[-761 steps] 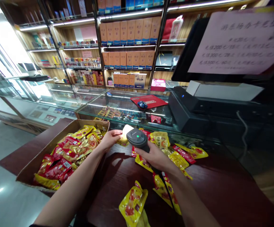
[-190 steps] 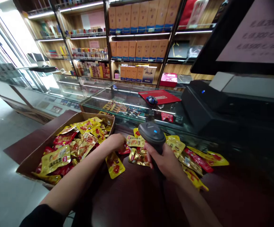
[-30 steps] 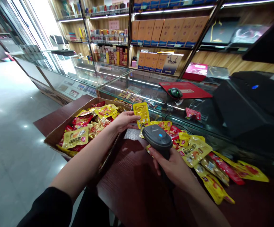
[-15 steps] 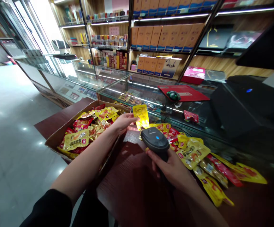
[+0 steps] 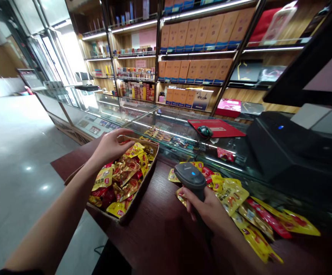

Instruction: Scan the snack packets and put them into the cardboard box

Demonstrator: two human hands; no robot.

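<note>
My left hand (image 5: 111,146) hovers over the far left side of a cardboard box (image 5: 145,182), its thumb and fingers apart with nothing visible between them. Inside the box lie many glossy snack packets (image 5: 127,170) in yellow, red and gold. In my right hand (image 5: 204,204) is a black barcode scanner (image 5: 191,173), gripped by its handle, its head pointing away from me and showing a blue light. Beside and behind the scanner, a loose pile of similar packets (image 5: 232,195) spreads over the dark wooden tabletop (image 5: 157,214).
Beyond the table runs a glass display counter (image 5: 171,118) carrying a red mat (image 5: 229,128), a computer mouse (image 5: 204,131) and a small red packet (image 5: 225,154). A black machine (image 5: 280,149) with a screen above stands at right. Shelves of boxes (image 5: 194,34) line the wall.
My left hand has moved left from beside the scanner to above the box, and the yellow packet is out of it. My right hand still holds the scanner. The view has tilted up.
</note>
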